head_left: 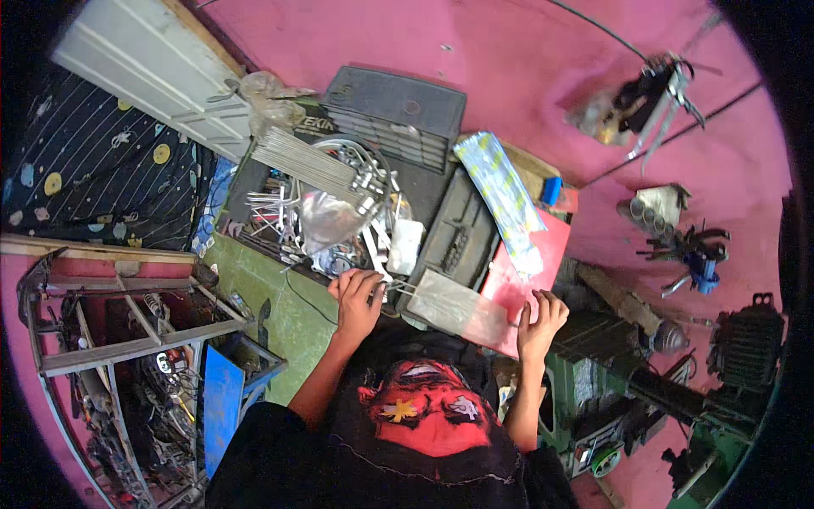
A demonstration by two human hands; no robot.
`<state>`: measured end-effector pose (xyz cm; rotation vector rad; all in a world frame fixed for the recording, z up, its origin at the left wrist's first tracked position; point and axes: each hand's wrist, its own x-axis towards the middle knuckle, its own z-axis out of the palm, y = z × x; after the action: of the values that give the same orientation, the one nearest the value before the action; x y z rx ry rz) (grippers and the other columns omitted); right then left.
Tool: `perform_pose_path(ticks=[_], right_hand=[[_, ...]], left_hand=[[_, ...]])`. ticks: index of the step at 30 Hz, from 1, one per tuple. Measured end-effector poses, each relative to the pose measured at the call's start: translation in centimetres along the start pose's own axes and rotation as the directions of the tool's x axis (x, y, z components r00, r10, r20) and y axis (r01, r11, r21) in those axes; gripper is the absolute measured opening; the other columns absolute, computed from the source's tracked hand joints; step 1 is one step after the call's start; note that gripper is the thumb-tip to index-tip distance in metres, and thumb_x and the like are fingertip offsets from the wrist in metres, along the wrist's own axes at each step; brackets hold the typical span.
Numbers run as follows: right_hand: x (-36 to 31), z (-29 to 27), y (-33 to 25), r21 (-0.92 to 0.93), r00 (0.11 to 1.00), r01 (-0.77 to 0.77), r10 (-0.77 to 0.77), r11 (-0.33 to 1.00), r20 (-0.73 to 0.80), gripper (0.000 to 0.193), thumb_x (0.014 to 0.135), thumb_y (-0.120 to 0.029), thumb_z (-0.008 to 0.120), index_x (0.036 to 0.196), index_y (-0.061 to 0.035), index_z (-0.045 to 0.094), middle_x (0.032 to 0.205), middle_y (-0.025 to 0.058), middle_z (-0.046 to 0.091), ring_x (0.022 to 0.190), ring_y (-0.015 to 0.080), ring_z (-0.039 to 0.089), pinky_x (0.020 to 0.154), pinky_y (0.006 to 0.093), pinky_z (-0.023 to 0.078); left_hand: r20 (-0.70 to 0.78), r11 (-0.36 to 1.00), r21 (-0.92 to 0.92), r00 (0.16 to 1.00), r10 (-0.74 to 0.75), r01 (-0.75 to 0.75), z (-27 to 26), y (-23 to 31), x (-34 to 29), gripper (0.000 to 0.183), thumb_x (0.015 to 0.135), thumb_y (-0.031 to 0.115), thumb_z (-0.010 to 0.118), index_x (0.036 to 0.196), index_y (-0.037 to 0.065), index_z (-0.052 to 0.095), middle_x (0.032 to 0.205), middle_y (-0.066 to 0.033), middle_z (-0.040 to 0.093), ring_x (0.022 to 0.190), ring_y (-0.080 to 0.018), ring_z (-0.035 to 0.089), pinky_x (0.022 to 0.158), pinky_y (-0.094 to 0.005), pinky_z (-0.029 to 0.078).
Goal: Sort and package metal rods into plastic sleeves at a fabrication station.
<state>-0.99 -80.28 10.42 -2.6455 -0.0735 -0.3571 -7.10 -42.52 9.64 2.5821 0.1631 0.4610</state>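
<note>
The left hand (pixel 356 299) has its grip closed on thin silvery metal rods (pixel 404 288) at the left end of a flat, clear plastic sleeve (pixel 454 307). The right hand (pixel 543 321) is at the sleeve's right end; whether its grip is closed, I cannot tell. A flat red panel (pixel 551 250) lies under the sleeve's right part. Beyond the sleeve are a dark grey compartmented plastic tray (pixel 471 216) and a long blue-and-yellow patterned packet (pixel 500 185).
</note>
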Motion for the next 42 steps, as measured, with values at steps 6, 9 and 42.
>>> perform_pose_path(ticks=[6,9,42], right_hand=[[5.8,1.5,-9.9,0.071,0.996,0.089,-0.089,0.994,-0.002,0.029,0.091,-0.006,0.074,0.119,-0.0051,0.073,0.12,0.0126,0.07,0.119,0.0377,0.056,0.108,0.0519,0.043],[6.5,4.7,-14.0,0.115,0.989,0.137,-0.143,0.984,0.038,0.028,0.089,-0.006,0.075,0.117,-0.0073,0.073,0.115,0.0118,0.069,0.116,0.0372,0.056,0.105,0.0524,0.042],[9.8,28.6,-38.5,-0.135,0.963,0.26,-0.247,0.956,0.107,0.03,0.087,-0.007,0.064,0.116,-0.0079,0.07,0.111,0.0113,0.066,0.114,0.0333,0.058,0.109,0.0512,0.04]], left_hand=[[-0.087,1.0,-0.017,0.996,-0.007,0.006,-3.6,-4.9,5.4,0.026,0.088,0.015,0.079,0.114,0.013,0.077,0.116,-0.0012,0.074,0.122,-0.0257,0.06,0.107,-0.0469,0.033],[-0.128,1.0,-0.004,0.992,-0.003,0.003,-5.2,-8.5,7.7,0.026,0.088,0.015,0.079,0.114,0.012,0.076,0.115,-0.0026,0.074,0.12,-0.026,0.062,0.107,-0.0471,0.034],[0.104,0.83,0.152,0.844,0.526,-0.536,-8.3,-30.8,24.8,0.022,0.087,0.013,0.073,0.108,0.015,0.077,0.107,0.0031,0.07,0.119,-0.0226,0.059,0.106,-0.0508,0.032]])
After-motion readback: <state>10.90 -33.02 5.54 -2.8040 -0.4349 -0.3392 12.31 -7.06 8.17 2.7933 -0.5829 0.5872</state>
